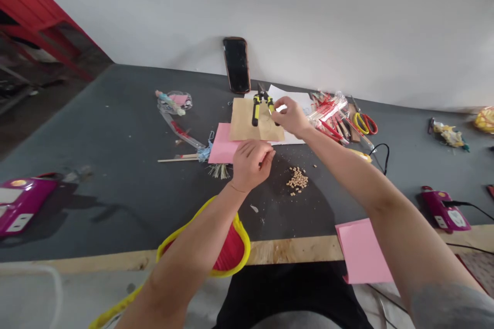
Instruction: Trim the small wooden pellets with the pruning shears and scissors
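My right hand (290, 115) is over the brown paper (241, 118), fingertips pinched beside the right handle of the small yellow-and-black pliers (256, 108). What it pinches, if anything, is too small to make out. A thin dark thread or wire shows on the paper below those fingers. My left hand (252, 163) is closer to me, at the front edge of the pink paper (219, 146). Its fingers are curled and the thumb is pressed in; any held thing is hidden. A small pile of tan beads (297, 179) lies on the dark table to the right of it.
A phone (236, 65) leans against the wall. Red-and-clear plastic packets (328, 113) and scissors (365, 123) lie at right. Blue tassels (206, 151) and sticks (177, 159) are at left. A yellow-rimmed red container (233, 249) is under my left forearm; pink sheets (365, 252) overhang the table edge.
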The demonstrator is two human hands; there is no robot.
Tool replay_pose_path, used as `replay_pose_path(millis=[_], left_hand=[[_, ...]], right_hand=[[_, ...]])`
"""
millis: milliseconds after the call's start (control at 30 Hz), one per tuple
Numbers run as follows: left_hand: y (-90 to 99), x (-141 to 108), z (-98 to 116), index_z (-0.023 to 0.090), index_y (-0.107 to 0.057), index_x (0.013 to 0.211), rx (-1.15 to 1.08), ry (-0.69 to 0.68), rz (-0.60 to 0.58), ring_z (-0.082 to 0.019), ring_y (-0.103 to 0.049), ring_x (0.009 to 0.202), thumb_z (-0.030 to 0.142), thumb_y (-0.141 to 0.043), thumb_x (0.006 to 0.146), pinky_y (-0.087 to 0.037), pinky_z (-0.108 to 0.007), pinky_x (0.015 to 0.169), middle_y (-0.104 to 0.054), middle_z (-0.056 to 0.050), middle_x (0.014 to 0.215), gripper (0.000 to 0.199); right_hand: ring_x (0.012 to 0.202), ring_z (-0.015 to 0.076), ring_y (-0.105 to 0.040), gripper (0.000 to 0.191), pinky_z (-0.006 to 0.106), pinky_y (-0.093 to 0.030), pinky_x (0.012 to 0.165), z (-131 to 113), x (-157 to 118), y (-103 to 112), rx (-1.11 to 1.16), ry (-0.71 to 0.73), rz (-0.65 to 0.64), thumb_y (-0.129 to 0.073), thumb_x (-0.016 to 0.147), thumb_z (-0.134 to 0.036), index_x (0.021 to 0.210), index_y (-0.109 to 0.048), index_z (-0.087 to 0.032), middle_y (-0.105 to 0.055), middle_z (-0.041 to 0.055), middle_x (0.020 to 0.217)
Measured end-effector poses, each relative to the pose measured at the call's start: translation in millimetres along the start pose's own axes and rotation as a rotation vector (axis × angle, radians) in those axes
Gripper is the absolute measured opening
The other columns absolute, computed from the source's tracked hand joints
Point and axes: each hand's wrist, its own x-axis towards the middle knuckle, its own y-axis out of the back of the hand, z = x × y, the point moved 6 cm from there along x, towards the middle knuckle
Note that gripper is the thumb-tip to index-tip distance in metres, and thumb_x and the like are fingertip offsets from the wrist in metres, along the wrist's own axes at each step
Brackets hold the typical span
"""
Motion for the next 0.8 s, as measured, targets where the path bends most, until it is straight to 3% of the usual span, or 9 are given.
replay_pose_path(millis=[167,367,500,633,800], left_hand=[[5.8,-0.7,-2.4,0.024,-0.062,0.086,-0.013,0.022,0.043,-0.023,-0.072,0.086,0.03,-0.049,0.1,-0.054,-0.041,0.084,-0.077,-0.008,0.088,0.02],[4.7,-0.2,-2.4,0.024,-0.062,0.087,-0.028,0.027,0.051,-0.023,-0.073,0.088,0.03,-0.05,0.099,-0.054,-0.041,0.086,-0.078,-0.007,0.089,0.018],[5.0,-0.2,-2.5,0.024,-0.061,0.086,-0.014,0.024,0.049,-0.023,-0.073,0.086,0.03,-0.049,0.1,-0.055,-0.04,0.084,-0.078,-0.007,0.087,0.019],[6.6,-0.8,-3.8,0.023,-0.062,0.087,-0.023,0.002,0.108,-0.022,-0.073,0.084,0.027,-0.053,0.098,-0.055,-0.037,0.083,-0.078,-0.006,0.085,0.015],[5.1,-2.3,-2.7,0.021,-0.064,0.088,-0.031,-0.031,0.14,-0.021,-0.073,0.084,0.025,-0.056,0.097,-0.054,-0.035,0.082,-0.078,-0.007,0.086,0.012]], right_hand=[[0.07,0.0174,-0.055,0.015,0.03,-0.042,0.067,0.6,-7.1,-30.4,-0.265,-0.066,-0.039,-0.063,0.085,-0.027,0.097,-0.056,-0.023,-0.061,-0.0011,0.073],[0.077,0.0199,-0.059,0.015,0.031,-0.044,0.071,-6.4,-14.5,-43.7,-0.394,-0.085,-0.083,-0.06,0.091,-0.032,0.103,-0.056,-0.024,-0.067,0.0013,0.082],[0.085,0.0244,-0.061,0.02,0.034,-0.044,0.076,-7.7,-1.7,-28.9,-0.466,-0.024,-0.113,-0.057,0.096,-0.041,0.096,-0.062,-0.022,-0.071,0.0075,0.092],[0.106,0.0277,-0.06,0.032,0.038,-0.045,0.09,-1.5,14.2,3.7,-0.858,0.084,-0.03,-0.038,0.101,-0.025,0.12,-0.062,-0.015,-0.069,0.0163,0.121],[0.125,0.0374,-0.051,0.048,0.044,-0.044,0.098,25.9,15.8,9.2,-0.987,0.02,-0.115,-0.059,0.092,-0.043,0.121,-0.065,-0.005,-0.067,0.0244,0.124]])
